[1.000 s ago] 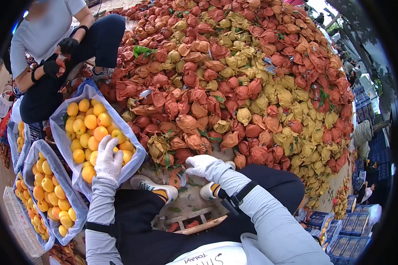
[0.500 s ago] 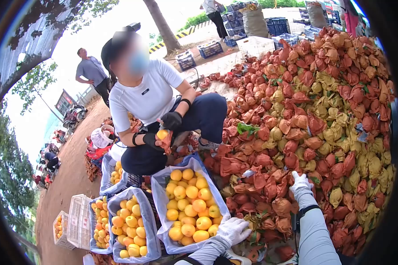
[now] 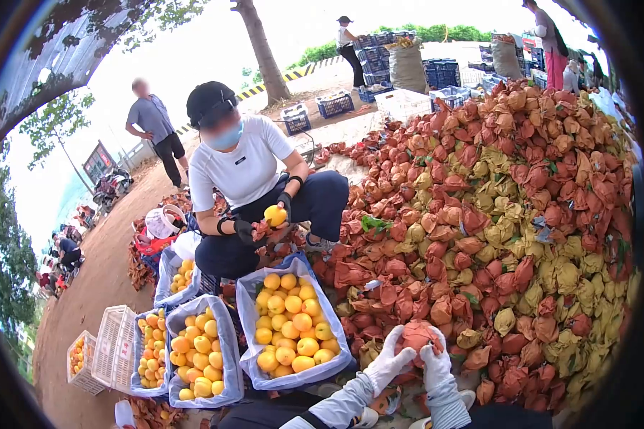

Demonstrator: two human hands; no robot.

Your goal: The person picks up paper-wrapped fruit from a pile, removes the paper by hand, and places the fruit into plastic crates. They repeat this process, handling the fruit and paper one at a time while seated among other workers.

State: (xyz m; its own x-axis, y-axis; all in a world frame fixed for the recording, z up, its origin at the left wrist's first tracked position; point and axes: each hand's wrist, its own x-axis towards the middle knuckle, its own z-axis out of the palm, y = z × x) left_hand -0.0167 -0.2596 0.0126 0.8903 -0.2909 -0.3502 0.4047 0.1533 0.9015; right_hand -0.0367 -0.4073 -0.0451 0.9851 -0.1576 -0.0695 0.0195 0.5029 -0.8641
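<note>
Low in the view, near the foot of the heap, my left hand (image 3: 388, 362) and my right hand (image 3: 436, 362) meet in white gloves. Between them is a bagged fruit (image 3: 416, 337) in reddish-brown paper, with fingers closed on it from both sides. What lies inside the paper is hidden. Just left of my hands stands a crate of yellow-orange fruit (image 3: 293, 325), lined with blue plastic. To the right, a large heap of bagged fruit (image 3: 465, 243) in reddish and yellowish paper reaches far back.
Across from me squats a co-worker (image 3: 247, 171) in black gloves, holding a bare yellow fruit (image 3: 275, 215). More filled crates (image 3: 195, 350) and a white plastic crate (image 3: 114, 343) stand at left. Behind are a tree trunk (image 3: 260, 53), stacked blue crates (image 3: 373, 57) and other people.
My right hand has come from the heap to my left hand, and both now hold a bagged fruit. My left hand has left the crate's edge. The co-worker's fruit is more uncovered.
</note>
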